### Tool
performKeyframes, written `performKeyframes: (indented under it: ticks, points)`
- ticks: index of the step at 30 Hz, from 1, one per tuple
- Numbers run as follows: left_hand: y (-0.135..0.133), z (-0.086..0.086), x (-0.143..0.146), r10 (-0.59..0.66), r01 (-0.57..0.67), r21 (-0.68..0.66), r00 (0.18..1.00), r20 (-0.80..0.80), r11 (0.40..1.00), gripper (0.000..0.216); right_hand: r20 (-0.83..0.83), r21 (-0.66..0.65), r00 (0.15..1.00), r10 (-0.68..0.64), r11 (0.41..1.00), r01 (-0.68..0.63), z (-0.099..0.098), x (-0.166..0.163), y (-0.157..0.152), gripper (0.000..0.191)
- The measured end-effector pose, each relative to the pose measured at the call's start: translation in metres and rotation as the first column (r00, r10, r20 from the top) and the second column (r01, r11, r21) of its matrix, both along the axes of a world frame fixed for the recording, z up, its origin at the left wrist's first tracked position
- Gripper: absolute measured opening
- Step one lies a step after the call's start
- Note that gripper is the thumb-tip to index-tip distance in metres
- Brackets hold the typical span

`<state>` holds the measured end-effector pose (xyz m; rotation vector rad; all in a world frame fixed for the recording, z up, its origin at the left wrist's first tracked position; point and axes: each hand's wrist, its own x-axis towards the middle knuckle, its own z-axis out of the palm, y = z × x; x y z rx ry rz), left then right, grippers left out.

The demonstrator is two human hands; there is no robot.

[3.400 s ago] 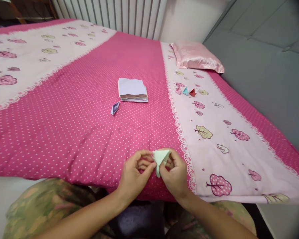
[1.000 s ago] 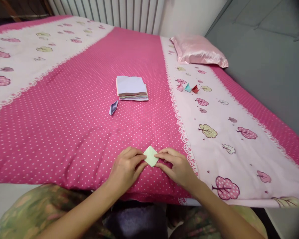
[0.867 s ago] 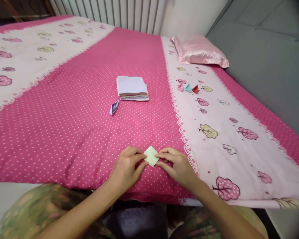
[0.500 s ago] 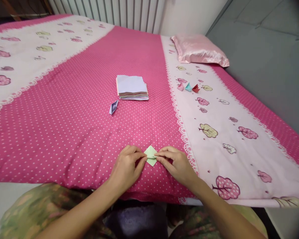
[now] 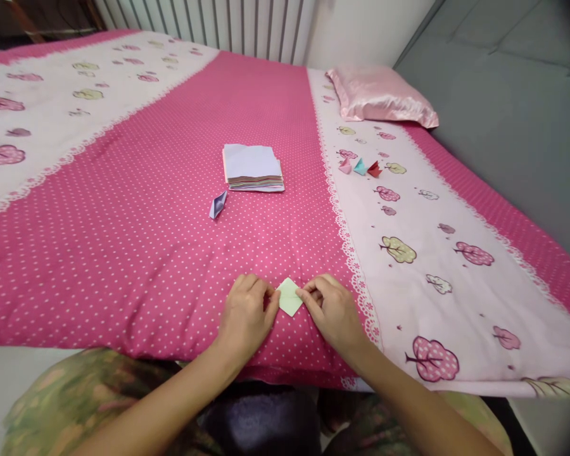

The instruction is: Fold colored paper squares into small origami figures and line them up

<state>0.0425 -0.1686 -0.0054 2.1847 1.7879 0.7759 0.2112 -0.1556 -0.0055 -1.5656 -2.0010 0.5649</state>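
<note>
A small pale green folded paper [image 5: 289,297], diamond shaped, lies flat on the pink dotted bedsheet [image 5: 147,209] near the bed's front edge. My left hand [image 5: 247,313] presses its left corner with curled fingers. At the paper's right corner, my right hand [image 5: 330,310] pinches the edge with bent fingertips. Both hands rest on the sheet.
A stack of paper squares [image 5: 253,168] lies mid-bed, a folded lilac piece [image 5: 218,204] beside it. Three small folded pieces, pink [image 5: 344,166], teal [image 5: 360,167] and red [image 5: 373,169], sit on the pale tree-print strip. A pink pillow [image 5: 382,97] lies far right, by a grey padded wall.
The green paper was held up between both hands, then laid flat on the sheet. Since half a second ago the fingers of both hands have curled in tighter at its corners.
</note>
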Motion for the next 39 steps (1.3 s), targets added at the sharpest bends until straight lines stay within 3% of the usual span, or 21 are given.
performKeyframes:
  ticks: [8,15,22,29,36,39]
  points:
    - [0.002,0.001,0.002,0.017,-0.019,-0.037,0.999,-0.048,0.999,0.015,0.057,-0.008,0.998,-0.034,0.999,0.034,0.002,-0.004,-0.001,0.009]
    - [0.005,0.006,-0.001,-0.001,0.009,-0.145,0.998,0.056,0.989,0.016,-0.088,-0.226,0.995,-0.056,0.973,0.034,0.007,0.001,0.008,0.014]
    - [0.011,0.012,-0.004,0.003,0.065,-0.319,0.978,0.208,0.945,0.016,-0.308,-0.436,0.945,-0.112,0.9,-0.035,0.008,0.004,0.013,0.015]
    - [0.008,0.005,-0.012,-0.005,0.156,-0.32,0.905,0.426,0.935,0.01,-0.378,-0.254,0.926,0.009,0.96,-0.114,0.007,0.005,0.001,0.008]
    - [-0.001,0.009,-0.01,0.075,0.406,-0.383,0.599,0.797,0.829,0.016,-0.467,-0.112,0.882,0.064,0.985,-0.131,0.014,0.002,-0.009,0.006]
    - [-0.003,0.016,-0.009,0.101,0.406,-0.392,0.578,0.81,0.826,0.023,-0.475,-0.077,0.875,0.091,0.987,-0.144,0.015,0.002,-0.01,0.006]
